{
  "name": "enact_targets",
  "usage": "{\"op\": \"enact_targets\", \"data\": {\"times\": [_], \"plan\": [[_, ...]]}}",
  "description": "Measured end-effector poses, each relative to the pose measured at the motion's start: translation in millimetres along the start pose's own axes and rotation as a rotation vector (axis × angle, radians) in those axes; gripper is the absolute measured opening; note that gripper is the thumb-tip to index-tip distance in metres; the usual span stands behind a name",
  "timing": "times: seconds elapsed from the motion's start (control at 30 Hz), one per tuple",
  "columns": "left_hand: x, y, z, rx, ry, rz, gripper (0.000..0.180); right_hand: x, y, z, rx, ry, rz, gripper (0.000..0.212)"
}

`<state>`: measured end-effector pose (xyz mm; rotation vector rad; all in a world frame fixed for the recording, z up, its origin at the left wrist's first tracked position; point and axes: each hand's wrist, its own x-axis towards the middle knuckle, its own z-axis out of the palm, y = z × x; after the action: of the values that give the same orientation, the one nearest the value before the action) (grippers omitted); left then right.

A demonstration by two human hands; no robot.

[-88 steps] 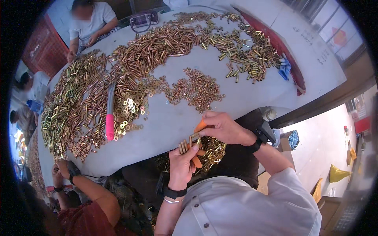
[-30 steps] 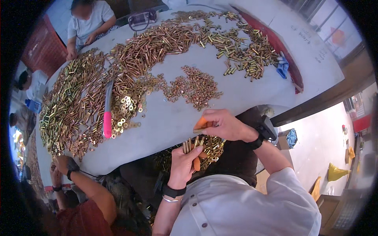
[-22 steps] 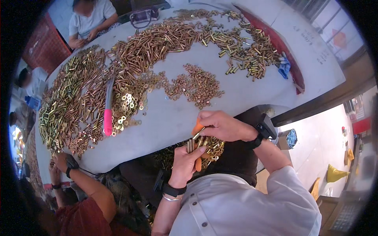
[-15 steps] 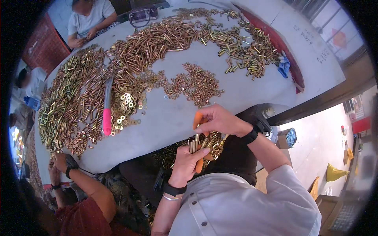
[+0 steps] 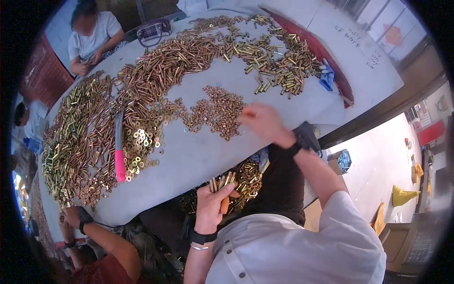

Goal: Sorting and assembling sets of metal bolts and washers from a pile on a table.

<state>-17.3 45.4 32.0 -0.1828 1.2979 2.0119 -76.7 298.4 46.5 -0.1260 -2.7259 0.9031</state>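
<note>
Near the centre, the right hand [image 5: 266, 123] is blurring beside the copper-coloured nuts [image 5: 220, 112], and whether it is holding anything is not showing. At lower centre, the left hand [image 5: 213, 203] is hiding the lower ends of the metal tubes [image 5: 221, 181], while the tabletop [image 5: 203, 154] is covering part of the tube heap [image 5: 249, 181]. At lower left, the bottom edge is cutting off the red-shirted co-worker [image 5: 111, 272]. At upper right, finer handwriting [image 5: 375, 58] is appearing too small to read.
</note>
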Motion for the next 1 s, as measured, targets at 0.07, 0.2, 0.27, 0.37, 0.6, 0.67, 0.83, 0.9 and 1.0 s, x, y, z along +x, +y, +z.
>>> {"op": "enact_targets", "data": {"times": [0.07,0.2,0.27,0.37,0.6,0.67,0.83,0.9,1.0], "plan": [[1.0,7.5,0.8,0.023,-0.024,-0.041,0.011,19.9,40.2,-18.9,-0.292,0.202,-0.064,0.014],[5.6,-0.7,-0.5,0.032,-0.002,0.015,0.016,51.2,70.9,-23.5,-0.649,0.194,-0.234,0.018],[4.1,1.4,1.2,0.039,-0.002,0.011,0.017,58.6,75.8,-24.5,-0.709,0.102,-0.328,0.014],[2.0,2.4,0.1,0.062,-0.002,0.011,0.018,64.6,73.2,-26.7,-0.688,0.084,-0.397,0.013],[0.2,4.9,-4.1,0.013,-0.028,-0.031,0.013,19.4,-6.3,-9.3,0.849,-0.12,0.255,0.017],[-1.5,2.5,-1.7,-0.005,-0.017,0.009,0.012,2.1,-25.9,-4.6,0.926,-0.211,0.258,0.017],[-8.6,7.9,-1.8,0.032,-0.052,-0.039,0.012,-25.5,-57.5,-1.8,1.105,-0.328,0.266,0.02],[-11.2,7.1,-0.7,0.016,-0.032,-0.001,0.012,-32.3,-64.4,1.1,1.129,-0.367,0.268,0.02],[-12.1,1.2,0.9,-0.008,-0.004,0.06,0.012,-39.5,-77.9,2.8,1.088,-0.367,0.278,0.021]]}}
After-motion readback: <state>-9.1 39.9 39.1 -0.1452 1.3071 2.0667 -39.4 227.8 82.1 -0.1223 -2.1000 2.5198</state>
